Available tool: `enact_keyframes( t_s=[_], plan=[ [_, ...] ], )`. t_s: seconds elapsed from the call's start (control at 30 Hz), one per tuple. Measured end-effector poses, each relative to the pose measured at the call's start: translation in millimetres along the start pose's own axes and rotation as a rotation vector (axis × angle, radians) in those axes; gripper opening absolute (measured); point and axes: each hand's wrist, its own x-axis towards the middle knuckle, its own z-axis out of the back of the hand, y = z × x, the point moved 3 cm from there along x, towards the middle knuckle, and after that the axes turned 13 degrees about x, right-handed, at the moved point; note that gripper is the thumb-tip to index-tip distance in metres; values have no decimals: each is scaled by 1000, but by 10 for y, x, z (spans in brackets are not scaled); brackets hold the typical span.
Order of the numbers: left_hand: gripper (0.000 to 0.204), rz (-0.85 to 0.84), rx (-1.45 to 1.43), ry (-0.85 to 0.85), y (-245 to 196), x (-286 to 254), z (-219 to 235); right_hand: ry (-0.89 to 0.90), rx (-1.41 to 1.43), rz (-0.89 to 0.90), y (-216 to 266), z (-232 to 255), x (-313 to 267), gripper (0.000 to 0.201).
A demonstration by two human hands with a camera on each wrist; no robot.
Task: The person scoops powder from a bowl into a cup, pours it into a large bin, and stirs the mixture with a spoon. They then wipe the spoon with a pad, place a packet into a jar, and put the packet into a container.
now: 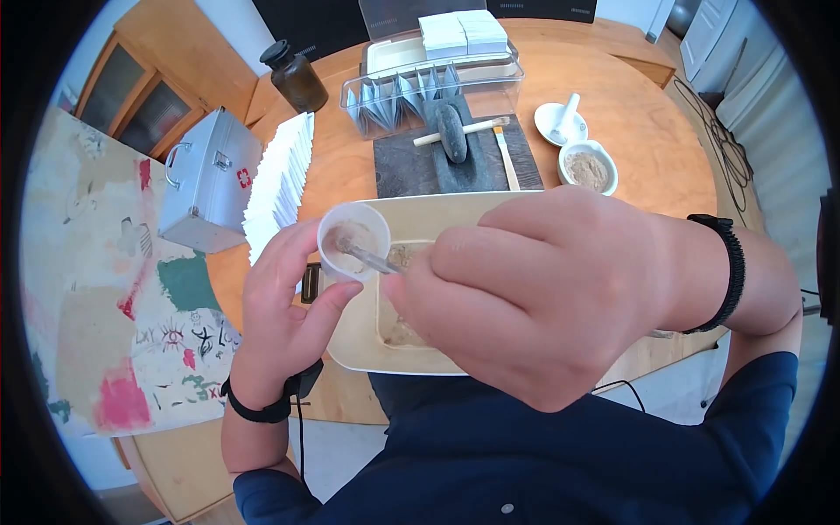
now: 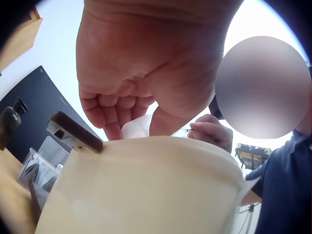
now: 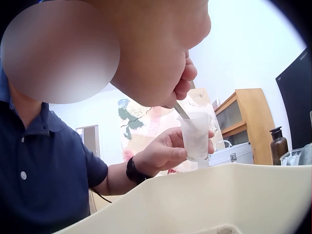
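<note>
My left hand holds a small translucent plastic cup between thumb and fingers, its mouth facing up. Pale brownish powder or paste coats the inside of the cup. With its fingers curled, my right hand grips a slim metal utensil that slants down into the cup. The utensil's lower end sits among the pale material, so its shape is partly hidden. Both hands are over a beige rectangular basin, which has brownish residue on its floor. The right hand blocks much of the basin in the head view.
Behind the basin, a dark stone slab bears a grinding stone and a brush. A white mortar of powder stands right, folded white papers and a metal case left. A clear box and brown bottle stand farther back.
</note>
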Motion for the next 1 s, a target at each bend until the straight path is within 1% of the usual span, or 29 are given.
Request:
enact_keyframes(
  t_s=[0.03, 0.07, 0.13, 0.2, 0.27, 0.33, 0.37, 0.43, 0.47, 0.53, 0.6, 0.67, 0.73, 0.8, 0.87, 0.93, 0.97, 1.0],
  plan=[
    [53, -1, 1, -1, -5, 6, 12, 76, 33, -11, -4, 34, 22, 28],
    [52, 5, -20, 24, -11, 12, 23, 74, 31, -10, 4, 72, 49, 28],
    [51, 13, -40, 50, -6, 4, 36, -18, 159, -91, 1, 137, 87, 26],
    [50, 35, -94, 108, 8, -13, 24, -43, 177, -121, -38, 122, 86, 24],
    [50, 8, -74, 105, -14, 17, 34, -68, 189, -152, -57, 117, 83, 23],
    [50, -17, -53, 101, -27, 32, 42, 14, 275, -245, -72, 63, 75, 18],
    [50, -11, -53, 109, -28, 29, 40, 13, 275, -246, -82, 4, 79, 18],
    [49, -6, -55, 119, -49, 37, 36, -221, 246, -104, -73, -36, 101, 15],
    [49, -15, -50, 119, -70, 53, 44, -221, 244, -105, -64, 7, 101, 15],
    [48, -25, -41, 118, -79, 70, 47, 56, 321, -307, -81, 33, 110, 13],
    [47, -62, -10, 68, -70, 58, 43, 39, 279, -290, -44, 37, 142, 12],
    [46, -55, -23, 60, -55, 31, 12, 23, 240, -281, 15, -14, 131, 12],
    [44, -52, -36, 51, -56, 32, -3, -114, 189, -275, 32, -78, 121, 12],
    [41, 20, -130, 23, -40, 27, -9, -122, 144, -251, 37, -87, 115, 13],
    [41, 42, -157, 27, -11, 11, -33, -128, 100, -229, 42, -101, 88, 14],
    [40, 63, -185, 30, -4, 17, -30, -110, 447, -308, -18, -142, 83, 17],
    [41, 40, -151, 27, -21, 26, -14, -109, 448, -306, -44, -121, 90, 17],
    [42, 17, -117, 25, -33, 28, -6, -99, 337, -240, -54, -79, 94, 17]
  ],
)
